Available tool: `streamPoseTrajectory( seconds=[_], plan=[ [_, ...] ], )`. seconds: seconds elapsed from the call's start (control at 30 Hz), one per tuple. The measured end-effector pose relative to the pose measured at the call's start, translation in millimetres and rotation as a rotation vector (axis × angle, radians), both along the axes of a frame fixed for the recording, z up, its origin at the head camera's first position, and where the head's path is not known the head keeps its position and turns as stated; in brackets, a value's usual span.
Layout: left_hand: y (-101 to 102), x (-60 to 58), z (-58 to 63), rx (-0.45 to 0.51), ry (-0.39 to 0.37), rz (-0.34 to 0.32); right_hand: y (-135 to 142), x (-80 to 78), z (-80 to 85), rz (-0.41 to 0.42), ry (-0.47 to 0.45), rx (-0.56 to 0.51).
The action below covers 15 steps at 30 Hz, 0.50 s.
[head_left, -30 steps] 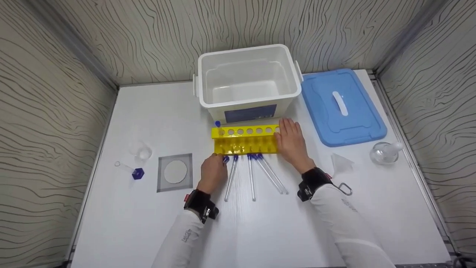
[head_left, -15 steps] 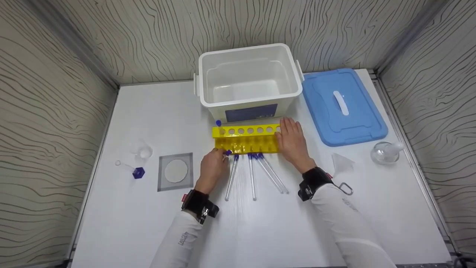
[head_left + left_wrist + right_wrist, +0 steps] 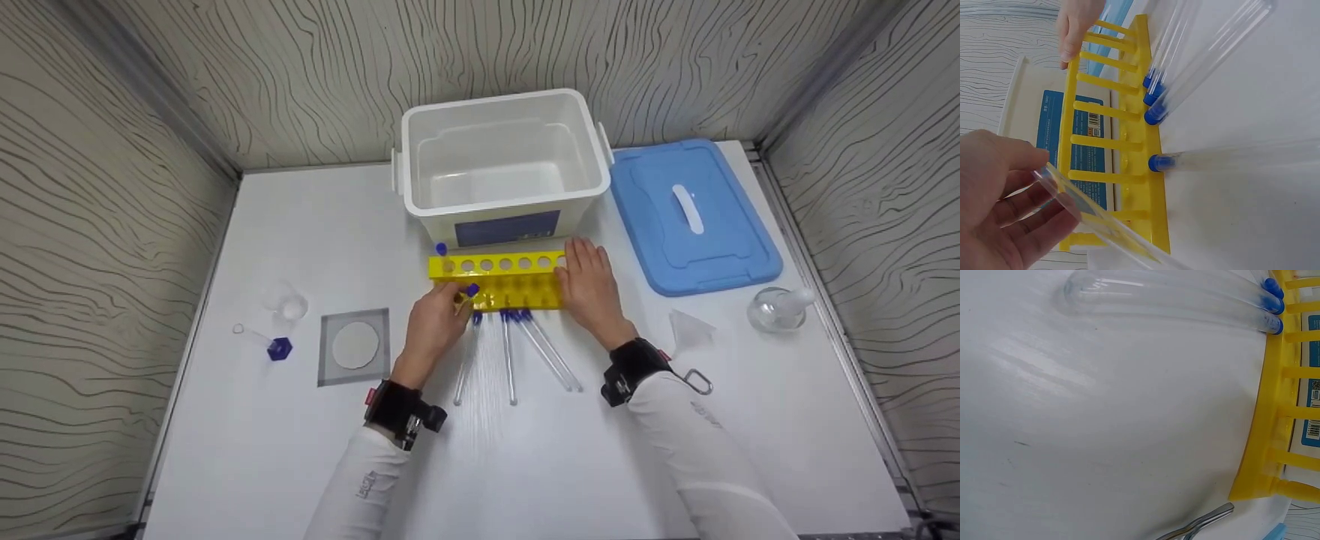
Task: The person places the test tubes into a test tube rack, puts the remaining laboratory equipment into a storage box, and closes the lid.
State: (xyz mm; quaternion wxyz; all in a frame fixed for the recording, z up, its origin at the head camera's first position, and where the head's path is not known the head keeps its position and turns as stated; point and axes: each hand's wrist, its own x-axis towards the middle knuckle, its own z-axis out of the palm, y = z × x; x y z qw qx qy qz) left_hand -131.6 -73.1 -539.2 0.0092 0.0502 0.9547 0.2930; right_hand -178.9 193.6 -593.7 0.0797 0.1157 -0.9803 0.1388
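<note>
In the head view my left hand (image 3: 435,321) is in front of the left end of the yellow test tube rack (image 3: 523,285). It pinches a clear test tube (image 3: 1112,225) between thumb and fingers; the tube's blue stopper (image 3: 472,289) shows beside the fingertips. My right hand (image 3: 592,291) rests on the rack's right end, its fingers straight, with the thumb at the front. Another blue-stoppered tube (image 3: 441,248) stands in the leftmost hole. Several more test tubes (image 3: 511,364) lie on the table, their stoppered ends at the rack's front edge.
Behind the rack stands a white box (image 3: 439,225), with its blue lid (image 3: 652,255) to the right. A gauze mat (image 3: 327,367), a small beaker (image 3: 291,306) and a purple-based cylinder (image 3: 279,348) lie left. Right are a funnel (image 3: 688,331), a glass lamp (image 3: 776,311) and a metal clip (image 3: 698,381).
My left hand has lifted the test tube's stoppered end off the table's row of tubes, forward over the rack's front left. The right hand and rack have stayed in place.
</note>
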Motion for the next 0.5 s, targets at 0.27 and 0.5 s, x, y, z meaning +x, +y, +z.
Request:
streamPoseTrajectory(
  seconds=[0.27,0.5],
  plan=[
    [5.0,-3.3,12.6,0.158,0.151,0.022,0.3,0.2,1.8,-0.007,-0.029,0.002],
    [6.7,-9.5,17.3,0.322,0.312,0.039,-0.4,-0.4,0.9,-0.013,-0.041,0.002]
  ],
)
